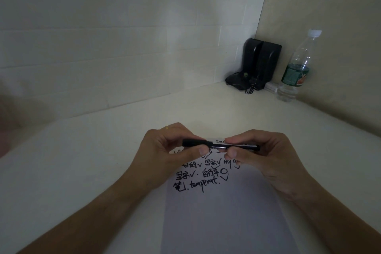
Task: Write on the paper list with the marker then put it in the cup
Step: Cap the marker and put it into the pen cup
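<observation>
A black marker (216, 145) is held level between both hands, just above the top of the paper list (222, 216). My left hand (165, 154) pinches its black cap end. My right hand (259, 156) grips the barrel with the white label. The white sheet lies on the table below my hands, with several lines of black handwriting and tick marks in its upper part; its top lines are partly hidden by my fingers. No cup is in view.
The pale table (82, 161) meets a white tiled wall at the back and a beige wall on the right. In the far right corner stand black speakers (261, 62) with cables and a clear plastic water bottle (296, 68).
</observation>
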Motion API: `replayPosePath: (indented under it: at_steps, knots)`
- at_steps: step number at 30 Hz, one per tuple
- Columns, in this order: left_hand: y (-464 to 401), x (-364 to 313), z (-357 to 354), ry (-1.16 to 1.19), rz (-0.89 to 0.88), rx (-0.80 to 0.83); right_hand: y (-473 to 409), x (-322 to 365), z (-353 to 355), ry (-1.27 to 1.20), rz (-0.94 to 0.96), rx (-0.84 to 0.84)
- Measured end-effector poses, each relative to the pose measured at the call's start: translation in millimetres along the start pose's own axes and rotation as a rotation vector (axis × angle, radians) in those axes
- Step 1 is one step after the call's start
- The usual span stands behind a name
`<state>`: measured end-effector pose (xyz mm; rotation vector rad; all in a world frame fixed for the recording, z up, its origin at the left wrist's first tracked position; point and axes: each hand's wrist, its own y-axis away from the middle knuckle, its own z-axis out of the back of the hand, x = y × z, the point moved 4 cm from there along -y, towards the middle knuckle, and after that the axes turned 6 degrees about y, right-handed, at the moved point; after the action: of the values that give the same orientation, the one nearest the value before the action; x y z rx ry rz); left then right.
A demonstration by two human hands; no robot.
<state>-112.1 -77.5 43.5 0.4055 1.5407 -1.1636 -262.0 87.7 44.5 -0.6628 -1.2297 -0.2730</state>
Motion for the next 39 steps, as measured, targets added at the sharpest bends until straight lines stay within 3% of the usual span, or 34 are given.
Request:
replayPosePath:
  at_steps: [11,19,22,27,30,36,39]
  knots:
    - [0,0,-2,-0.041,0.036,-0.010,0,-8,-4,0.021,0.037,0.033]
    - [-1,-16,5,-0.142,-0.025,-0.115,-3,21,-22,0.618,0.310,-0.071]
    - [4,-42,18,-0.176,-0.078,-0.197,1,46,-43,0.709,0.358,-0.039]
    - [35,-85,63,-0.264,-0.061,-0.256,17,88,-113,0.558,0.319,0.105]
    - [74,-88,106,-0.399,0.060,-0.300,24,95,-162,0.279,0.169,0.152]
    - [150,-62,206,-1.057,0.182,-0.305,24,81,-261,-0.277,-0.250,0.140]
    - [176,-51,244,-1.226,0.226,-0.285,23,74,-298,-0.459,-0.372,0.094]
